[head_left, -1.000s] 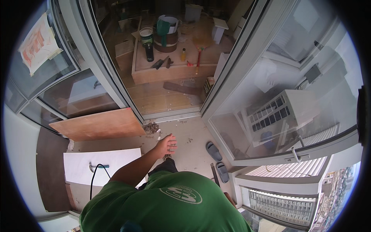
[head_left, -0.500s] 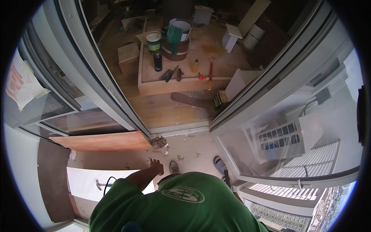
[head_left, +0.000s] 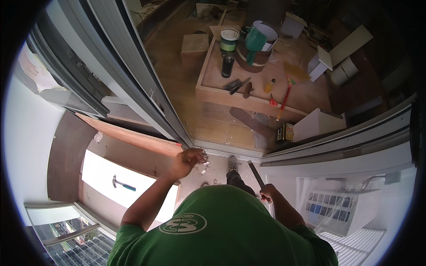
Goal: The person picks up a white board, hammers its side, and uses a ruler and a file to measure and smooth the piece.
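My left hand [head_left: 185,162] is raised over the floor near the door track, thumb and loosely bent fingers apart, with nothing visible in it. My right hand [head_left: 267,193] is closed round the lower part of a long, narrow dark bar [head_left: 256,174], which slants up and left toward the door sill. I cannot make out exactly what kind of bar it is. To the left of my left forearm, a claw hammer [head_left: 124,184] with a dark green handle lies on a white board [head_left: 100,170].
A reddish wooden panel [head_left: 133,134] stands along the left door frame. Debris [head_left: 203,157] lies by the door track [head_left: 226,150]. Beyond it, a low wooden platform [head_left: 213,92] bears buckets, a dark bottle [head_left: 227,65], tools and a broom [head_left: 286,98]. A glass door [head_left: 288,186] stands to the right.
The view has swung left. My left hand has risen from low over the floor toward the door track. My right hand, hidden before, now shows on the dark bar.
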Available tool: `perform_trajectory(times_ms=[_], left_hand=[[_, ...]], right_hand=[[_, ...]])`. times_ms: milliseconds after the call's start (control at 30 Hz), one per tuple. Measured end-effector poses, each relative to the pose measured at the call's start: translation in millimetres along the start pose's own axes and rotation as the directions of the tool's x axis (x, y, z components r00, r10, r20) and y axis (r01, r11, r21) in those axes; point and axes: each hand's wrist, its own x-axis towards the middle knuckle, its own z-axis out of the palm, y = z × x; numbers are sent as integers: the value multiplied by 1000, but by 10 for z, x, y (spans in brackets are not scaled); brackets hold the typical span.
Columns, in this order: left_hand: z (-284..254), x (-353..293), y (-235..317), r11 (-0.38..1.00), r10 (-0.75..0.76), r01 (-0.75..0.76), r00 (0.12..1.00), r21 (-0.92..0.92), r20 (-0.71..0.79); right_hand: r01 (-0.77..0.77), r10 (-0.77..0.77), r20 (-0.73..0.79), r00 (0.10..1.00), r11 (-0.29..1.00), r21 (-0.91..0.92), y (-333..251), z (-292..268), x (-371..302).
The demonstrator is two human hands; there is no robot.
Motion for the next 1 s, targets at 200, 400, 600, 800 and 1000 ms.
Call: perform_trajectory(times_ms=[200,400,600,800,1000], left_hand=[[-970,1052,2285,453,592,-159,789,877,-164],[-1467,1590,2732,-197,503,251,856,948,-122],[-1612,1806,2371,-419,591,465,791,780,-155],[-1692,1960,2271,-533,581,476,807,699,-107],[-1726,1789,2256,-657,444,409,889,633,-113]], right_hand=[[703,-743,-147,652,666,-251,-1362,-468,909],[483,-484,14,875,874,44,-2875,-884,991],[518,-526,-1,850,837,174,-3558,-1062,1795],[670,-658,-240,713,741,-42,-4035,-941,2763],[593,-599,-247,761,798,-109,-4834,-877,3175]])
